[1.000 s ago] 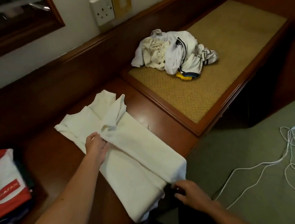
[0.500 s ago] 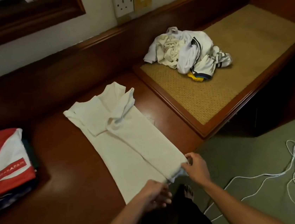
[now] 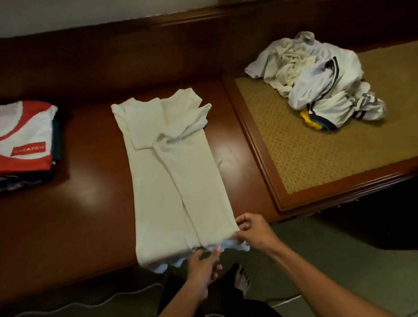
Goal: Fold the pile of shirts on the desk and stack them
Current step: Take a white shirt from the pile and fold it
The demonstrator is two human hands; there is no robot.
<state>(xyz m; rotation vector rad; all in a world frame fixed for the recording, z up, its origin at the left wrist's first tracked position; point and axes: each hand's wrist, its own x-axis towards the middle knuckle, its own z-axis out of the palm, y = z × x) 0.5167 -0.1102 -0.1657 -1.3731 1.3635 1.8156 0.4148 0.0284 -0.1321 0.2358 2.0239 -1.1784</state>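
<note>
You are standing at the table's (image 3: 95, 197) front edge, with bare wood lying open on both sides of the cream shirt (image 3: 173, 178), which is lying lengthwise with its hem hanging over that edge. The hem is blurring, so its folds are hard to make out. Your right hand (image 3: 254, 231) is pinching the hem's right corner; your left hand (image 3: 202, 266) is reaching under the hem, its grip unclear. The folded stack (image 3: 11, 144) is sitting far left, the unfolded pile (image 3: 316, 83) far right on the woven mat (image 3: 332, 154).

Head view looks steeply down, close above desk (image 3: 78, 212).
</note>
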